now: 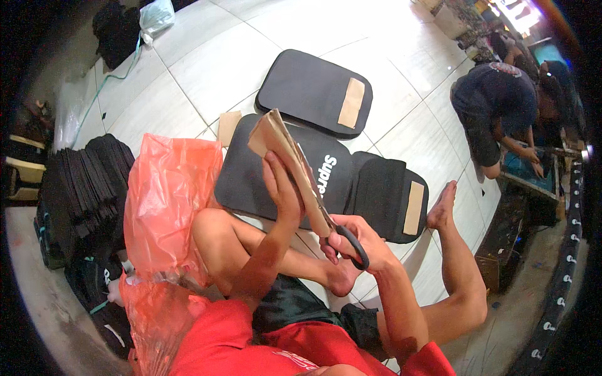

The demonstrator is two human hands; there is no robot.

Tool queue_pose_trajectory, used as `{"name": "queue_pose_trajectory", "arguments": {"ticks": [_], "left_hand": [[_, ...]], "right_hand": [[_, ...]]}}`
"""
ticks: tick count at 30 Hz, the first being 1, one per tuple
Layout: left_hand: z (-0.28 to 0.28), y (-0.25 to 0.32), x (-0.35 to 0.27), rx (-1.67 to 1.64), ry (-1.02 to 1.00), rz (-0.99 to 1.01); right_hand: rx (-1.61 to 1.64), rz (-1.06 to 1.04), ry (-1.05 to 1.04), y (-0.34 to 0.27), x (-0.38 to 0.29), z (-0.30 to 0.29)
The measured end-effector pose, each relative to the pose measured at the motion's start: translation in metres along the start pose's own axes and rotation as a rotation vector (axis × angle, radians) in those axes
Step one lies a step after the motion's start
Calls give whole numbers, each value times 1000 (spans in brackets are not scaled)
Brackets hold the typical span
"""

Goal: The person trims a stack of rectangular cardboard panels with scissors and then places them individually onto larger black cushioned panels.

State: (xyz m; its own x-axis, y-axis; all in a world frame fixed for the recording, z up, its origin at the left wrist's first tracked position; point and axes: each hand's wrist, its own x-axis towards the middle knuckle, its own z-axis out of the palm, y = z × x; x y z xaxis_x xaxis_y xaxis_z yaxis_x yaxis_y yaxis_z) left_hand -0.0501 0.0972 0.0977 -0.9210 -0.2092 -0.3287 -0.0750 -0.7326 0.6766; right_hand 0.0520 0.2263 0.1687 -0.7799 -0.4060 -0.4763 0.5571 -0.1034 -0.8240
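My left hand (283, 188) grips a folded stack of brown paper (287, 155), held up at a slant over a black padded panel (249, 174) with white lettering. In my right hand (355, 239) is a pair of scissors (352, 242) with black handles, its blades lying along the paper's right edge. A black fabric flap piece (376, 192) adjoins the lettered panel and bears a brown paper strip (414, 208). Beyond them, another black padded panel (305, 89) lies on the floor with a similar paper strip (352, 102) on it. A further brown paper piece (229, 128) sticks out beside the lettered panel.
A translucent red plastic bag (174, 202) stands at my left, beside a stack of black fabric pieces (89, 183). Another person (494, 103) bends over a framed screen (531, 174) at the right. White floor tiles (202, 61) extend ahead; a green cord (110, 76) crosses them at upper left.
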Motion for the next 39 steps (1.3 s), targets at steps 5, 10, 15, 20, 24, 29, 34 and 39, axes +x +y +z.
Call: {"name": "queue_pose_trajectory", "arguments": {"ticks": [5,10,15,20,24,29,34,39], "left_hand": [[-35,-28,9,-125,-67,-32],[-36,-30,9,-32,-19,10],[-33,-20,5,-70,-46,9],[-49,-34,16,-143,-134,34],[-29,-28,5,-130,116,-38],[-33,-18,10,-148,-270,82],[-30,-12,13,-151,-217,158],[-31,-8,13,-170,-428,163]], "right_hand": [[-10,-28,55,8,1,12],[43,-26,126,4,0,20],[-75,-7,161,9,0,18],[-108,23,120,9,1,18],[-45,-52,208,9,2,26],[-57,-4,176,2,1,26],[-138,89,184,-9,2,32],[-41,18,155,-5,0,36]]}}
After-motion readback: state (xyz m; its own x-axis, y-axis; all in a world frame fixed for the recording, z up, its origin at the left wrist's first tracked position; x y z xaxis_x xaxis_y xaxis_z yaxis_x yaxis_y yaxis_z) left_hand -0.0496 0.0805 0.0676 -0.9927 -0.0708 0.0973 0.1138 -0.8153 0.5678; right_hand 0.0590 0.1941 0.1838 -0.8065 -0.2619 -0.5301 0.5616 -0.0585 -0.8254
